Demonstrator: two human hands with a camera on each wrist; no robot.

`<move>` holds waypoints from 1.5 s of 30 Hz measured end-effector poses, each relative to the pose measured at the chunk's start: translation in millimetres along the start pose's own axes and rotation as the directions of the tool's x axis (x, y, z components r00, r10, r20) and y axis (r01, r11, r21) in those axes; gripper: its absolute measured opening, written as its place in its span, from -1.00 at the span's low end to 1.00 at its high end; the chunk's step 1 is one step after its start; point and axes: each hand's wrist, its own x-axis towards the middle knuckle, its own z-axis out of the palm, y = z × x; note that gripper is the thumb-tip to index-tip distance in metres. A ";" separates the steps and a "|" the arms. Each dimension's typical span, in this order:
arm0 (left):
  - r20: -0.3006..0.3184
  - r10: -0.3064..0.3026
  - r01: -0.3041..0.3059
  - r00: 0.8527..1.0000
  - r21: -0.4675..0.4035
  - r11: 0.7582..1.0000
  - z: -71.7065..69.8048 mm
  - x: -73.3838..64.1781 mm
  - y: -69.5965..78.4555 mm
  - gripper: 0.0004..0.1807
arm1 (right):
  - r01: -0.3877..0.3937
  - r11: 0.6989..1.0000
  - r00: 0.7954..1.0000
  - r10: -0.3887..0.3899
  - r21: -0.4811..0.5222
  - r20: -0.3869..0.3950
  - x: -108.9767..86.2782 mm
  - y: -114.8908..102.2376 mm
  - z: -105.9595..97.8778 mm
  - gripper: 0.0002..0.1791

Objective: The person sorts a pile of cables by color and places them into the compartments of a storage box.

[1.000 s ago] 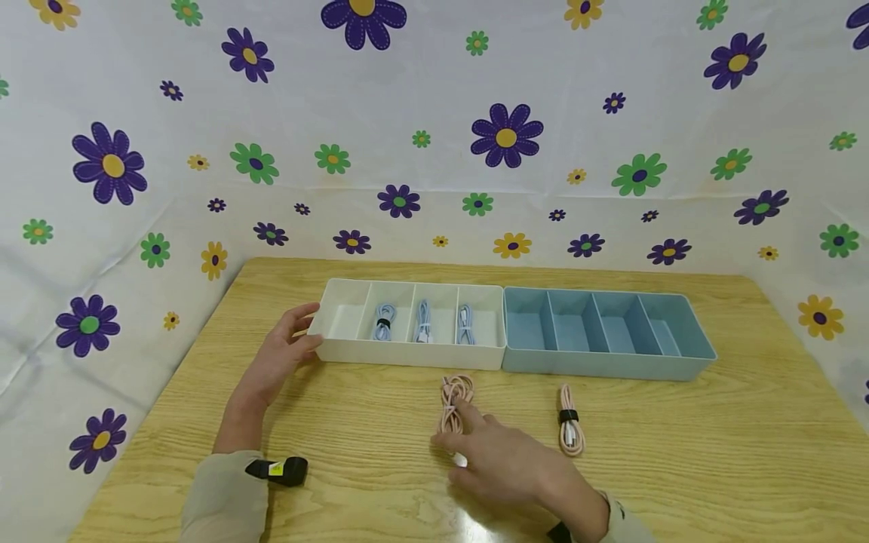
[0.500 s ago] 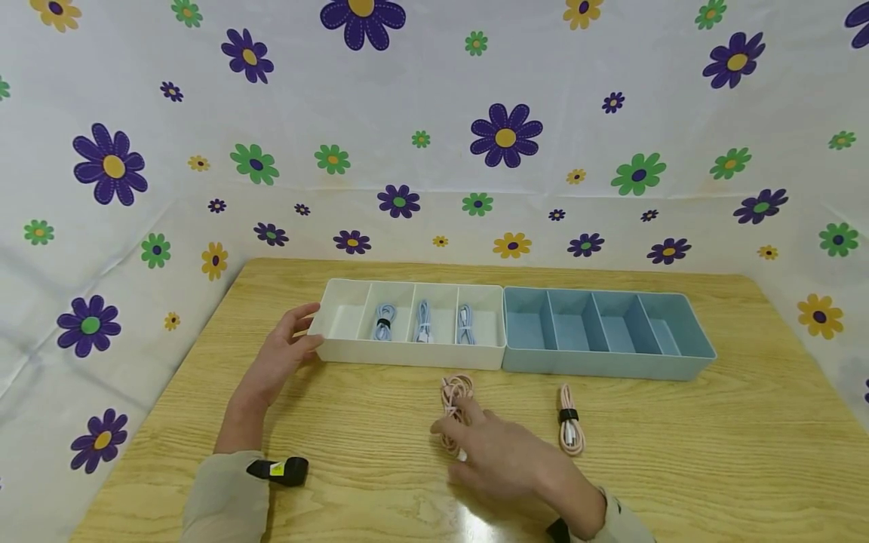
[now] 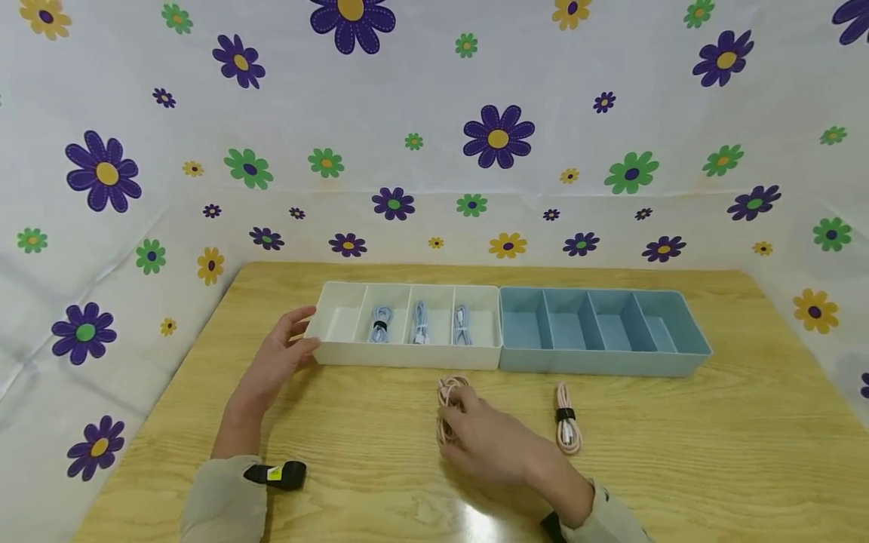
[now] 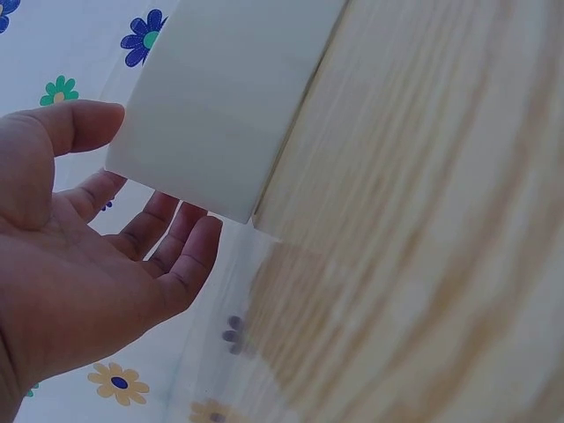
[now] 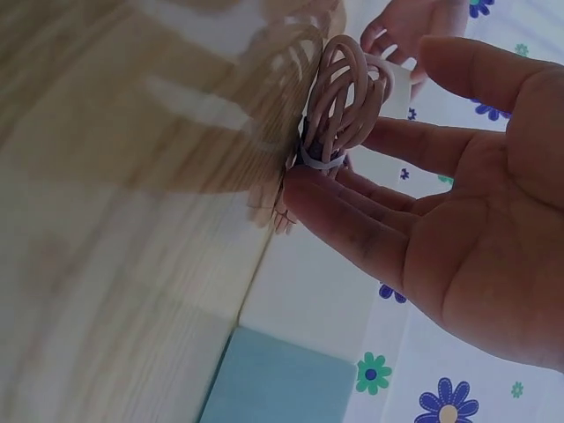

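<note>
My left hand (image 3: 274, 362) rests at the left end of the white divided box (image 3: 407, 354), its fingertips touching the end wall; the left wrist view shows the thumb at one edge of that white wall (image 4: 220, 97). Over the table, my right hand (image 3: 492, 441) reaches to a coiled pink cable (image 3: 444, 386). Its fingers touch the coil, partly hiding it in the head view. In the right wrist view the pink loops show a pale tie, and the thumb (image 5: 480, 70) stands apart from them. Farther right lies a second pink cable (image 3: 569, 436) with a black strap.
Light blue coiled cables, such as the black-strapped one (image 3: 382, 324), lie in the white box's three right compartments. A blue divided box (image 3: 604, 362) abuts its right end. Both stand on a wooden table (image 3: 366, 452) before a flowered cloth (image 3: 421, 98).
My right hand's fingers have shifted slightly on the pink coil, covering more of its lower part. The left hand has stayed at the box end. The head view has shifted a little.
</note>
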 end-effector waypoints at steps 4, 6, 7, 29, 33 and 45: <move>-0.001 -0.010 0.010 1.000 0.007 1.000 -0.2 -1.5 -2.9 -0.32 | -0.002 1.000 1.000 0.003 0.006 -0.012 0.8 0.3 2.5 -0.49; 0.000 -0.011 0.011 1.000 0.009 1.000 -0.2 -1.9 -3.9 -0.32 | -0.001 1.000 1.000 0.001 -0.003 -0.022 1.6 1.0 2.8 -0.53; 0.001 -0.010 0.010 1.000 0.006 1.000 -0.3 -2.0 -4.4 -0.32 | 0.005 1.000 1.000 -0.005 -0.003 -0.029 2.1 1.4 2.5 -0.57; 0.017 -0.011 0.011 1.000 0.004 1.000 0.9 -1.7 -0.7 -0.32 | 0.050 0.998 0.995 -0.046 0.040 -0.092 6.5 6.6 -1.9 -0.82; 0.014 -0.010 0.010 1.000 0.000 1.000 0.5 -2.2 -2.0 -0.32 | 0.013 0.995 0.996 -0.004 0.098 -0.090 6.3 6.0 -2.2 -0.84; -0.001 0.002 -0.002 1.000 -0.008 1.000 -0.2 0.4 0.5 -0.32 | -0.157 0.970 0.986 0.165 0.184 -0.026 6.3 5.2 -5.9 -0.33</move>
